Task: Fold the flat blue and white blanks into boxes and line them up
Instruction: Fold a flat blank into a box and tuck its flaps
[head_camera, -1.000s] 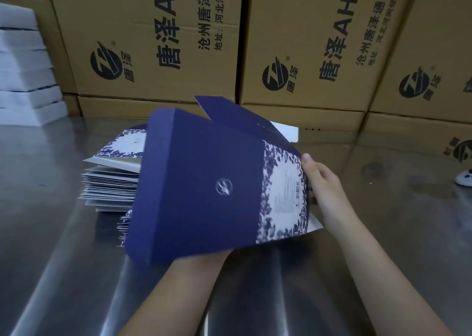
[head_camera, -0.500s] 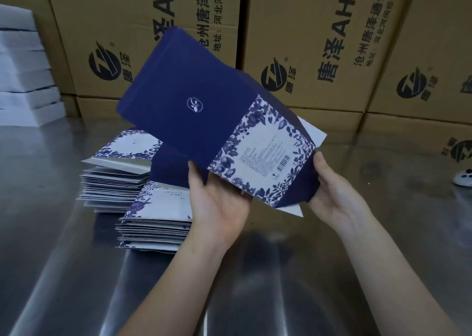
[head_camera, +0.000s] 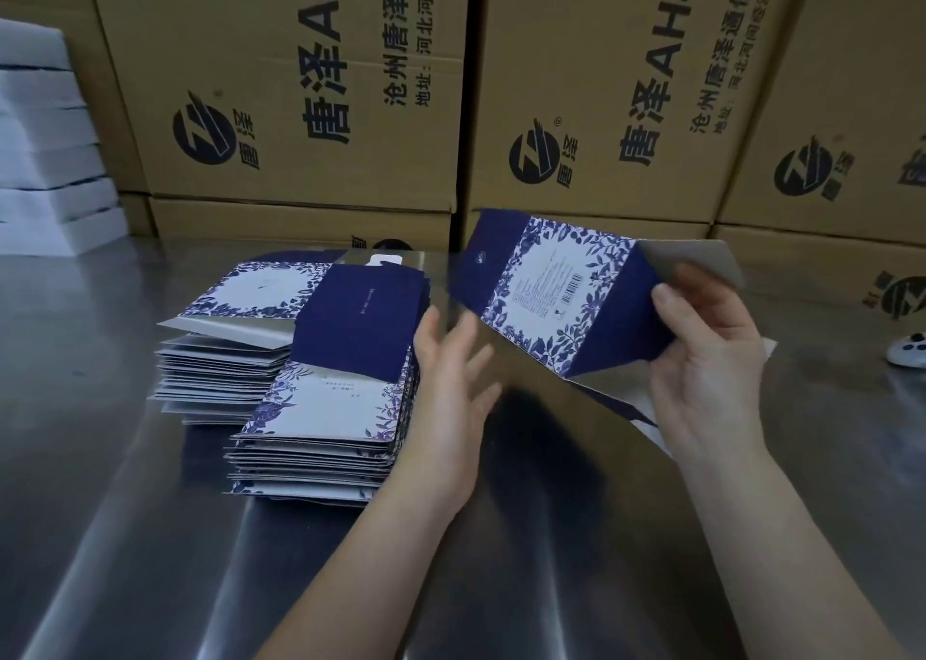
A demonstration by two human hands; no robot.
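Head view, folding in progress. One blue and white blank (head_camera: 551, 288) is held above the tabletop (head_camera: 150, 534), right of centre and in front of the brown cartons (head_camera: 310, 83). Its floral label panel faces the camera and grey inner flaps show at its right end. Half a second earlier both hands held it high in mid-frame; it has since swung down and to the right. The right hand (head_camera: 711, 358) alone grips it now, thumb pressed on the dark blue end panel and fingers curled behind the flap. The left hand (head_camera: 451, 383) has let go and hangs motion-blurred just beside the blank's lower left edge, its fingers (head_camera: 463, 338) spread and holding nothing. This suggests a re-grip before the sleeve is squared up and its end flaps closed; the blank is probably only partly opened. The unfolded stock lies on the tabletop as a near pile (head_camera: 320, 409) and a far pile (head_camera: 225, 358), so most of the task remains, and no finished boxes are in sight.
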